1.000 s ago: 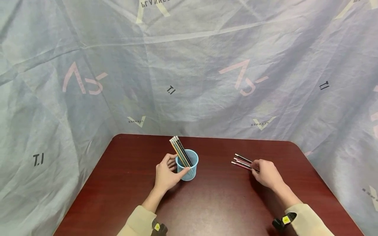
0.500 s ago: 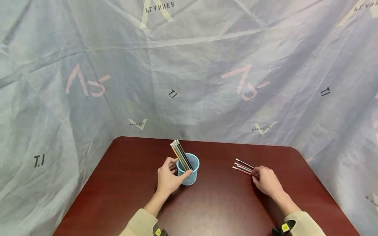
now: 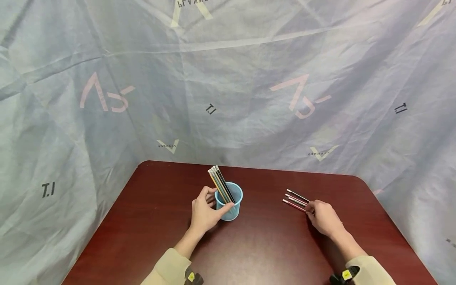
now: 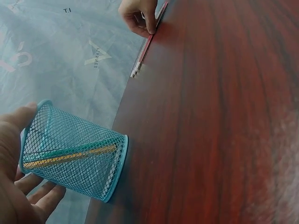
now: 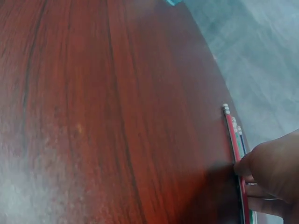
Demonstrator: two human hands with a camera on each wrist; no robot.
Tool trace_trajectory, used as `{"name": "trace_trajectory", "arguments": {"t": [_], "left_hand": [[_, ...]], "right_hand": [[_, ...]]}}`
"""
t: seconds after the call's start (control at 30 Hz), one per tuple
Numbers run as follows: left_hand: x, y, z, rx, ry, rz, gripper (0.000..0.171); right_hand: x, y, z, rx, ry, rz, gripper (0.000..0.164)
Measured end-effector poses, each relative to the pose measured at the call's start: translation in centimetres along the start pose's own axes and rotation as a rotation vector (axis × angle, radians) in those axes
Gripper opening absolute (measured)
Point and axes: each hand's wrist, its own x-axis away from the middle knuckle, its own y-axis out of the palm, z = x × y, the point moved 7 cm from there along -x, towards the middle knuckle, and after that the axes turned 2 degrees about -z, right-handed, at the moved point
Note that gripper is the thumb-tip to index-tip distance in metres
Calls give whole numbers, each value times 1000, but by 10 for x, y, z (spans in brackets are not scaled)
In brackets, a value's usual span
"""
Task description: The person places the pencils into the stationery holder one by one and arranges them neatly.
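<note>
My left hand [image 3: 204,213] grips a light blue mesh pencil cup [image 3: 229,213], thumb at the near rim and fingers round the far left side. Several pencils [image 3: 220,184], yellow, green and black among them, lean to the left inside it with white eraser ends up; their lower parts show through the mesh [image 4: 70,156] in the left wrist view. Over on the right, my right hand [image 3: 324,217] pinches a red pencil [image 5: 235,135] at the near side of a small bunch. Dark and white pencils [image 3: 297,194] lie close beside it, their far ends hidden under the hand.
Both hands work over a dark red wooden table [image 3: 263,245] with rounded back corners. A grey printed cloth [image 3: 228,99] hangs behind it and along both sides. Each sleeve cuff carries a small black device [image 3: 344,276] with a yellow tag.
The view shifts slightly as the head moves. My right hand has settled a little closer round the pencils, while my left hand keeps its hold on the cup.
</note>
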Motion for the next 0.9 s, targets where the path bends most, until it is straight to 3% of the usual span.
{"name": "trace_trajectory", "arguments": {"t": [0.33, 0.7, 0.9], "left_hand": [[1, 4, -2, 13, -10, 0, 59], [0, 1, -1, 10, 25, 3, 59], [2, 1, -3, 14, 21, 7, 58]], "right_hand": [[-14, -31, -21, -36, -78, 130, 11], [-37, -59, -60, -209, -19, 184, 13], [-46, -68, -83, -283, -32, 213, 14]]}}
